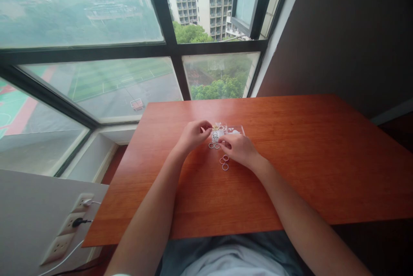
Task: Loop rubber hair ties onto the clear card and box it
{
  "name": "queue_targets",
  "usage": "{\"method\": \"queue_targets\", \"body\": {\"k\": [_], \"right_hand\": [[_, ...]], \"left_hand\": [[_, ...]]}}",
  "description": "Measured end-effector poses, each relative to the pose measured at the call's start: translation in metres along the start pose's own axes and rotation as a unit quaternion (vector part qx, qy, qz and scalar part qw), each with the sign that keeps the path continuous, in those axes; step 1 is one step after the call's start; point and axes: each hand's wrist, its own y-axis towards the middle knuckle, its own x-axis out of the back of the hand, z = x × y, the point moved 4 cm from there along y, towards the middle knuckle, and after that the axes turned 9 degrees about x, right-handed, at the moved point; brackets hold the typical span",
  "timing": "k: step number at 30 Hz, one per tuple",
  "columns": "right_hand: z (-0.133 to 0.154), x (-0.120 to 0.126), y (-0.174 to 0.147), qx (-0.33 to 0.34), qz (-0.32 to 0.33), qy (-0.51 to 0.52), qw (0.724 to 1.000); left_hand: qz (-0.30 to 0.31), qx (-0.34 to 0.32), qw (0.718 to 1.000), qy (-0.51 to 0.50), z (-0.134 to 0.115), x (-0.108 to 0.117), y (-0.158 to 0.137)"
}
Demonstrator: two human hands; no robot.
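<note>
A small clear plastic box with compartments lies on the table, small rings and white pieces inside it. My left hand is at the box's left edge, thumb and fingertips curled together; what they grip, if anything, is too small to tell. On the near right side, my right hand covers part of the box. Its fingers are pinched close to the compartments, and anything between them is hidden. Two silvery rings lie just in front of the box. Nearer to me, several pale pinkish rings form a loose group beside my right wrist.
The reddish-brown wooden table extends widely to the right. Dark window frames stand behind it, and a grey wall rises at the right. Sockets with plugs and cables are low on the left wall.
</note>
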Motion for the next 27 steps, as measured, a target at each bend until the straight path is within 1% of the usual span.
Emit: {"method": "queue_targets", "body": {"k": [3,5,9,16,20,22,24,27], "right_hand": [[0.004,-0.007,0.0,-0.001,0.064,-0.031,0.997],[0.006,-0.009,0.0,-0.014,0.085,-0.064,0.994],[0.008,-0.007,0.0,-0.024,0.102,-0.102,0.989],[0.008,-0.009,0.0,-0.034,0.11,-0.107,0.988],[0.006,-0.009,0.0,-0.027,0.092,-0.09,0.991],[0.005,-0.007,0.0,-0.024,0.07,-0.073,0.995],[0.005,-0.002,0.0,-0.019,0.029,-0.059,0.998],[0.005,0.006,-0.001,-0.015,-0.055,-0.042,0.998]], "left_hand": [[-0.002,0.0,1.0,-0.001,0.0,0.0,0.0],[-0.003,0.0,1.0,-0.003,0.001,-0.001,0.0],[0.001,-0.001,1.0,-0.01,0.0,-0.001,0.0],[0.005,0.001,1.0,-0.02,-0.002,-0.001,0.0],[0.007,0.003,1.0,-0.022,-0.001,-0.001,0.0],[0.005,0.003,1.0,-0.028,-0.002,-0.001,0.0],[0.003,0.002,0.999,-0.041,-0.004,0.0,0.0],[0.019,0.006,0.997,-0.074,-0.008,-0.001,-0.001]]}}
